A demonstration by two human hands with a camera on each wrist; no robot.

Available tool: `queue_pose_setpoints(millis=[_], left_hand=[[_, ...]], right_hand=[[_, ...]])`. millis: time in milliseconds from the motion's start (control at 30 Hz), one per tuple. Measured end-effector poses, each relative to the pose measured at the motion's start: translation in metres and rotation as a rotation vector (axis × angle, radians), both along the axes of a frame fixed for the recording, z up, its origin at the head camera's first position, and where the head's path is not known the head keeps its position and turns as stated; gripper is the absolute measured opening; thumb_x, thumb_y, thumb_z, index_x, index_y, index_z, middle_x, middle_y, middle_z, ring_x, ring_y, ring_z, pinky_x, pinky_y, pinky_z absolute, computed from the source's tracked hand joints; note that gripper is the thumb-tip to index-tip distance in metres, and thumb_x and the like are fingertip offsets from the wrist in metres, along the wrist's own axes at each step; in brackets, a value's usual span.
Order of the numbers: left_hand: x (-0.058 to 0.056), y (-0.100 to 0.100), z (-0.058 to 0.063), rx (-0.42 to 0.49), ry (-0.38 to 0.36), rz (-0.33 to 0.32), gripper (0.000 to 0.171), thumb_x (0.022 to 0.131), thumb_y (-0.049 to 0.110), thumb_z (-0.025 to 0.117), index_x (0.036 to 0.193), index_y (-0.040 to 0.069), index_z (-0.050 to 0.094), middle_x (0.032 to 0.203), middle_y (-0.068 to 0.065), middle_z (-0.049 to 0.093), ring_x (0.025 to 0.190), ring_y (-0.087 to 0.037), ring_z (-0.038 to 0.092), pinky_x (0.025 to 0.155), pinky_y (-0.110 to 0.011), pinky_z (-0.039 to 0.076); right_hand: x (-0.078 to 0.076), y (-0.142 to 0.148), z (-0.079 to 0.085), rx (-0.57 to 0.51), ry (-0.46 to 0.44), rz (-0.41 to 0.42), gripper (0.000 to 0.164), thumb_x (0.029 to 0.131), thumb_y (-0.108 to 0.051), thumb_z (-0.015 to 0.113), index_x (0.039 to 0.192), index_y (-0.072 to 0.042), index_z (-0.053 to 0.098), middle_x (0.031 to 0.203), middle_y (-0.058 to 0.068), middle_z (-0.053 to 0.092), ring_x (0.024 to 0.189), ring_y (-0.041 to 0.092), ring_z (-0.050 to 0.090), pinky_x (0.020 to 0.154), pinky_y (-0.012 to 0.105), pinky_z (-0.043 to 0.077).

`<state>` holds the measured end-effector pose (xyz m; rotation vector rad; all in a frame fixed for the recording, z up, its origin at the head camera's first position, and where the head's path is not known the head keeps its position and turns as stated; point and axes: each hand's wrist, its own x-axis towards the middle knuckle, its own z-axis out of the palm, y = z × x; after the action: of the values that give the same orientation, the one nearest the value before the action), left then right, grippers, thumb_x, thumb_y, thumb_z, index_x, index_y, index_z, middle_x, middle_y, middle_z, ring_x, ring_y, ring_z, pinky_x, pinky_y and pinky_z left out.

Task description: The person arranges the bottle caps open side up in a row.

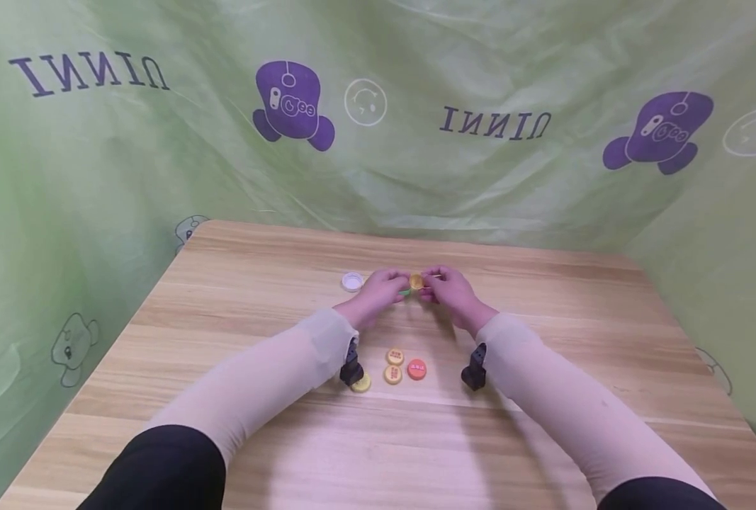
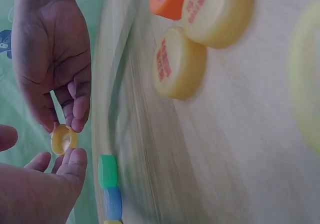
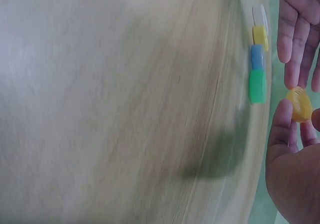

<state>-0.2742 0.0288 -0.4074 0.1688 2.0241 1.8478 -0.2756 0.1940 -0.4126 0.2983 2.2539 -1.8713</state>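
Observation:
A yellow bottle cap (image 1: 416,282) is held up between the two hands over the far part of the table. In the right wrist view, the right hand (image 3: 295,174) pinches this cap between fingers and thumb. My left hand (image 1: 382,289) has its fingertips at the cap's other edge, with the fingers fairly straight. Below the hands stands a row of caps: green (image 3: 257,86), blue (image 3: 257,57), yellow (image 3: 259,37) and white (image 3: 260,19). From the head, the left hand hides the blue and yellow ones; part of the green shows. The right hand (image 1: 452,292) is at the right.
Nearer the body lie two yellow-orange caps with red print (image 1: 395,356), a red-orange cap (image 1: 416,369), and a pale yellow cap (image 1: 361,383) partly behind the left wrist camera. The wooden table (image 1: 543,439) is backed by a green printed curtain (image 1: 454,184).

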Motion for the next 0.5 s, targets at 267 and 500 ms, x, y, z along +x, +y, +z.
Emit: queue_pose_setpoints(millis=[267,500], left_hand=[[-0.002,0.017,0.001,-0.023,-0.012,0.011,0.04,0.104,0.007,0.052,0.143,-0.005,0.054,0.145,-0.02,0.056,0.13,-0.034,0.056,0.109,-0.041,0.049],[-0.003,0.025,0.001,-0.087,-0.042,-0.02,0.042,0.106,0.012,0.053,0.145,-0.002,0.051,0.143,-0.019,0.057,0.127,-0.034,0.058,0.108,-0.042,0.049]], right_hand=[[-0.002,0.014,-0.001,0.016,-0.046,0.02,0.039,0.11,-0.012,0.043,0.138,0.014,0.05,0.109,0.017,0.062,0.083,0.013,0.064,0.083,0.025,0.059],[-0.002,0.021,-0.003,-0.006,-0.101,0.056,0.04,0.11,-0.011,0.041,0.137,0.018,0.049,0.099,0.011,0.061,0.079,0.012,0.061,0.076,0.021,0.058]])
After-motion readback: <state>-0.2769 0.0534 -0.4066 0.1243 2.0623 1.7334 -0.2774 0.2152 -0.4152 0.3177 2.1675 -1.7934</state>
